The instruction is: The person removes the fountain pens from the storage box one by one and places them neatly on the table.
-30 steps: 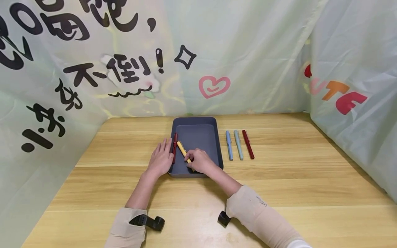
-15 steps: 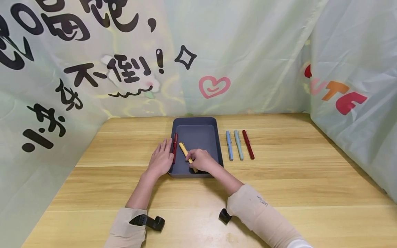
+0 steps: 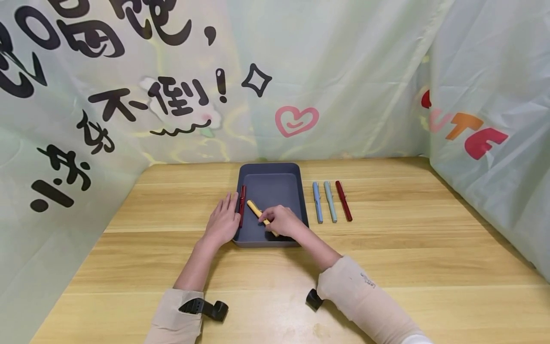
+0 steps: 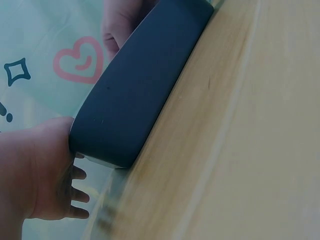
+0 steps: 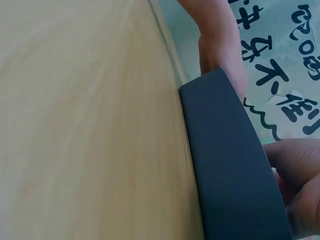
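A dark grey tray (image 3: 281, 186) stands on the wooden table, and its outer wall fills much of both wrist views. Along its left inner side lies a dark red pen (image 3: 242, 205). My right hand (image 3: 281, 222) pinches a yellow pen (image 3: 254, 208) that slants across the tray floor. My left hand (image 3: 222, 222) rests with straight fingers against the tray's left rim, close to the dark red pen. In the left wrist view the tray wall (image 4: 140, 85) hides what lies inside. The right wrist view shows my right thumb side (image 5: 300, 175) behind the wall, the pen hidden.
On the table right of the tray lie a blue pen (image 3: 317, 202), a pale green pen (image 3: 330, 201) and a second dark red pen (image 3: 343, 200), side by side. A printed curtain (image 3: 343, 71) stands behind the table and along its sides.
The yellow pen's lower end has swung to the right with my right hand, so the pen slants more. My left hand and the other pens have stayed in place.
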Demonstrator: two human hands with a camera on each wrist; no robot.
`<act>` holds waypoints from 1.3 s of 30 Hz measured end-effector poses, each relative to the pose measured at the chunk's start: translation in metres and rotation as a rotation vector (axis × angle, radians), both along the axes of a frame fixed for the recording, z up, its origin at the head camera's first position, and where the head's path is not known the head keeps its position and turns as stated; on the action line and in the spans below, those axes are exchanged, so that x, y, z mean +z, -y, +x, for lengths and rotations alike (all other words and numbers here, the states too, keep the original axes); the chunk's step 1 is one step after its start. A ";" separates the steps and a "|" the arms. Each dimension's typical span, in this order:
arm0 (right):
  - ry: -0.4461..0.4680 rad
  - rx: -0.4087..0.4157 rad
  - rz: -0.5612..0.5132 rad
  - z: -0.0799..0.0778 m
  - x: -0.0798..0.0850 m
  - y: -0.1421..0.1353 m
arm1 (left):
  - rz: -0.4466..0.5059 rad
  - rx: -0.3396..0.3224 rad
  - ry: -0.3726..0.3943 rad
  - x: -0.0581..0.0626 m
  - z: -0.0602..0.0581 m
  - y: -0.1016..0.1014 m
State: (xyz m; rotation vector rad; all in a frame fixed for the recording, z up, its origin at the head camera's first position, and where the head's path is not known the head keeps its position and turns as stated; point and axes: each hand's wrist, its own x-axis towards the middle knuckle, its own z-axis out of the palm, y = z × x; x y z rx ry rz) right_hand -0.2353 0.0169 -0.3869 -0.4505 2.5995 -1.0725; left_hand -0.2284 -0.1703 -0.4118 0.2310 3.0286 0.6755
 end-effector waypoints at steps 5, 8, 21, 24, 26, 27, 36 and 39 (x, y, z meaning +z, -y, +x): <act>0.026 0.010 -0.056 -0.002 -0.003 -0.004 | 0.002 0.001 0.011 0.000 0.000 0.000; 0.030 0.005 -0.080 -0.002 -0.004 -0.006 | 0.006 0.002 0.013 0.001 0.000 -0.001; -0.017 -0.039 -0.087 0.004 0.001 -0.015 | 0.011 -0.002 0.015 0.002 0.001 -0.002; -0.031 -0.046 -0.086 0.006 0.004 -0.017 | 0.014 -0.002 0.014 0.002 0.001 -0.002; -0.038 -0.049 -0.087 0.006 0.005 -0.020 | 0.014 0.000 0.015 0.002 0.001 -0.002; -0.038 -0.051 -0.089 0.007 0.006 -0.021 | 0.015 0.002 0.015 0.002 0.001 -0.002; -0.028 -0.066 -0.139 0.010 0.012 -0.033 | 0.023 0.003 0.025 0.002 0.001 -0.001; -0.024 -0.058 -0.158 0.012 0.013 -0.037 | 0.023 0.000 0.018 0.002 0.001 -0.001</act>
